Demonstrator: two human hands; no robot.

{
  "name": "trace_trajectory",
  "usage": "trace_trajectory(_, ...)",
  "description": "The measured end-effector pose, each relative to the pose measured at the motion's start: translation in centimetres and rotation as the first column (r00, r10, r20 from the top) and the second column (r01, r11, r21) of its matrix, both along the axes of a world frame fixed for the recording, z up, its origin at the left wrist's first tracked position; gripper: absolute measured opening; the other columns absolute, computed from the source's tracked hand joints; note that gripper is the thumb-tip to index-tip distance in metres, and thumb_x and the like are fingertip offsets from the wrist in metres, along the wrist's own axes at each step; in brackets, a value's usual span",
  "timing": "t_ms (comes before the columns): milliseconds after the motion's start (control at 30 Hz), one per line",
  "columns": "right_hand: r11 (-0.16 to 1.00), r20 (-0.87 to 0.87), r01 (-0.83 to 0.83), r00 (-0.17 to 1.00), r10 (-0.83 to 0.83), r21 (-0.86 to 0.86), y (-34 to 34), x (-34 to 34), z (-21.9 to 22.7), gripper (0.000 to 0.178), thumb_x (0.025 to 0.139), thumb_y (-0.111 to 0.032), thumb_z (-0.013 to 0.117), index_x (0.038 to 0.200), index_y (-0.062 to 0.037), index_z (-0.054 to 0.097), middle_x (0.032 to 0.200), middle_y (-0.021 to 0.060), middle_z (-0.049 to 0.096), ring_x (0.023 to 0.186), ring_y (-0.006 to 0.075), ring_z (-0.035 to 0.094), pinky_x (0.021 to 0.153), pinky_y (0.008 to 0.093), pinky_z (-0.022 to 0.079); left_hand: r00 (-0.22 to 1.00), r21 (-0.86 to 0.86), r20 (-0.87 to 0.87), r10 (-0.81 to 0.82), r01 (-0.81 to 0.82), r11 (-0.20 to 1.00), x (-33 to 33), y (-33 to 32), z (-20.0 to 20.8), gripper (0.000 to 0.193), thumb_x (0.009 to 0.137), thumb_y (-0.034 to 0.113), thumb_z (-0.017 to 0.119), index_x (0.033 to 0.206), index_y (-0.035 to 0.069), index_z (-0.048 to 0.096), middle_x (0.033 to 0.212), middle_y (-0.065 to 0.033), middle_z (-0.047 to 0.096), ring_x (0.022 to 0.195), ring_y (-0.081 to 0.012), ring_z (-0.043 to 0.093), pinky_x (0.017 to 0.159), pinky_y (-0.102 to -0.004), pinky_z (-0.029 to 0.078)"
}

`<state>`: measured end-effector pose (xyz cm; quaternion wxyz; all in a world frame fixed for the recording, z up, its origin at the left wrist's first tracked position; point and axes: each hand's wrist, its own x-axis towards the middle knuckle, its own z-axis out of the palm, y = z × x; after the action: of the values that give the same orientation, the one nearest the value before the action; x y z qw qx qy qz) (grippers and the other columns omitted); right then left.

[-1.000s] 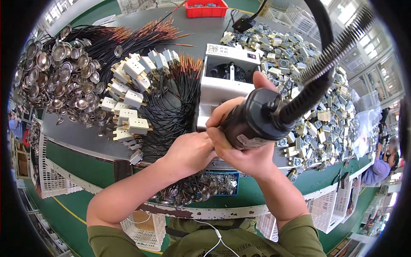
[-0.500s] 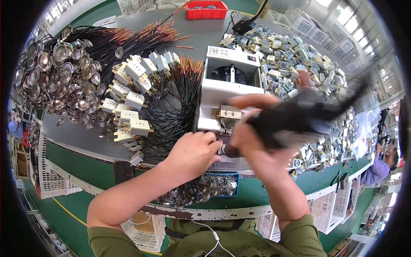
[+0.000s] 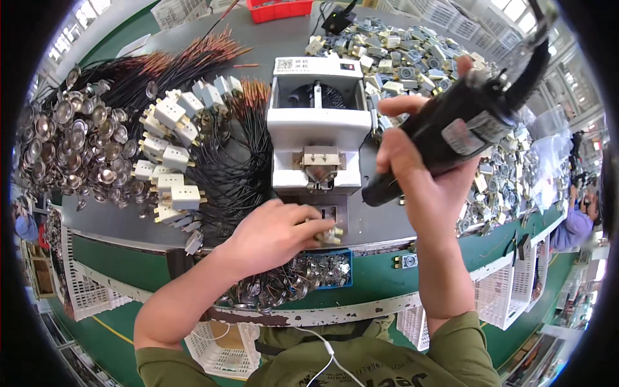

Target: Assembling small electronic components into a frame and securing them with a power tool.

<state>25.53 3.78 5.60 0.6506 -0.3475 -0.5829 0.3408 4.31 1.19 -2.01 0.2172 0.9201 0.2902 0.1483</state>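
Note:
My right hand [image 3: 425,174] is wrapped around a black electric screwdriver [image 3: 445,132], its thumb along the barrel. The tool's tip slants down to the left, apart from my left hand. My left hand [image 3: 271,232] is closed at the table's front edge, its fingers around a small part with brass-coloured terminals [image 3: 330,236], mostly hidden by the fingers. That part is at a small metal fixture [image 3: 335,213]. Just beyond stands a white screw feeder [image 3: 319,119] with a dark round drum inside. A cream block with metal pieces [image 3: 320,159] sits on its front.
Black wires with copper-coloured ends [image 3: 238,148], cream plug housings [image 3: 174,161] and round metal discs [image 3: 84,142] are heaped left. Many grey-and-cream parts [image 3: 412,64] cover the right side. A blue tray [image 3: 335,267] is below the front edge; a red bin [image 3: 280,9] stands at the back.
The screwdriver in my right hand has moved up and right, away from my left hand. My left hand stays near the fixture, where the small part now shows. The whole view has shifted slightly.

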Motion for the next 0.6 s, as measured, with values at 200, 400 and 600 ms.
trace_trajectory(200,0.999,-0.044,-0.037,0.998,0.038,0.007,-0.2,-0.1,-0.4,0.093,0.086,0.009,0.063,0.160,-0.0084,0.009,0.106,0.0151,0.067,0.067,0.0099,0.062,0.061,0.0242,0.053,0.912,-0.288,0.384,0.144,-0.030,0.957,-2.5,-0.4,1.5,0.049,0.079,0.000,0.077,0.124,0.004,0.061,0.116,-0.0137,0.069,0.104,-0.0298,0.066,0.092,-0.0390,0.052)
trace_trajectory(400,0.998,-0.035,-0.063,0.997,0.063,0.000,-0.2,0.0,-0.5,0.092,0.085,0.008,0.067,0.158,-0.0073,0.012,0.106,0.0131,0.067,0.073,0.0080,0.062,0.065,0.0229,0.052,0.870,-0.372,0.454,0.195,-0.014,0.928,-2.9,-0.5,1.3,0.045,0.082,-0.001,0.075,0.124,0.003,0.060,0.119,-0.0134,0.069,0.108,-0.0307,0.066,0.094,-0.0396,0.052)
trace_trajectory(600,0.996,-0.024,-0.085,0.996,0.084,-0.026,-0.4,0.0,-0.3,0.094,0.083,0.010,0.070,0.157,-0.0072,0.014,0.107,0.0112,0.066,0.079,0.0062,0.061,0.070,0.0214,0.051,0.858,-0.349,0.480,0.182,-0.004,0.937,-3.0,-0.5,0.9,0.045,0.082,-0.001,0.075,0.124,0.004,0.061,0.121,-0.0127,0.068,0.110,-0.0308,0.065,0.095,-0.0400,0.052)
